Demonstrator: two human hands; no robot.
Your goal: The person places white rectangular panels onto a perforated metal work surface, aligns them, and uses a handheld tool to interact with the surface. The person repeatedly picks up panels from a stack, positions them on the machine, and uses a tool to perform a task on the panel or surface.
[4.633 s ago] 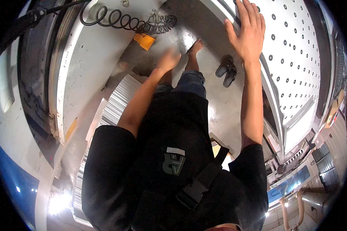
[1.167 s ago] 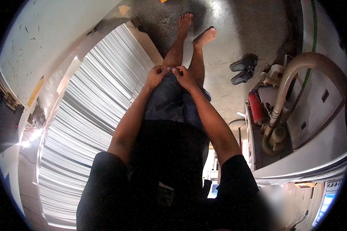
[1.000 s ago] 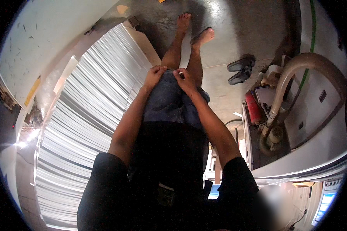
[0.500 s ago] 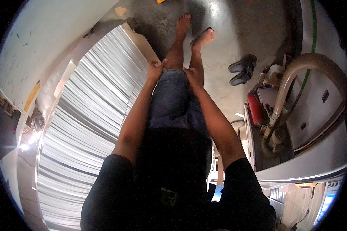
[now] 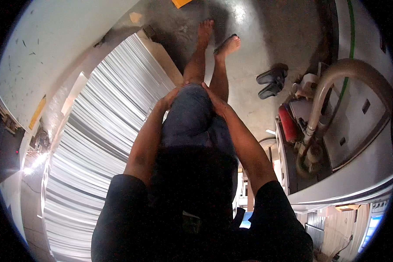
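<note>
My left hand (image 5: 172, 96) wraps the outer side of my left knee at the hem of the blue jeans (image 5: 188, 111). On the inner side of the same knee, my right hand (image 5: 215, 103) closes on the hem. The denim is bunched up there, and both shins below are bare. Some fingertips are hidden behind the fabric and the knee. My left foot (image 5: 205, 27) rests on the floor without a shoe; a dark edge shows beside my right foot (image 5: 230, 44).
To the left is a large stack of white and grey sheets or strips (image 5: 102, 113). A pair of dark slippers (image 5: 271, 83) lies on the floor to the right. Beyond them stand a red cylinder (image 5: 288, 123) and a thick curved brown hose (image 5: 321, 94). A yellow piece (image 5: 180, 2) lies ahead.
Both hands have drawn back up the left leg toward me, and the jeans hem sits higher, near the knee. More of the shin shows. The view has shifted slightly.
</note>
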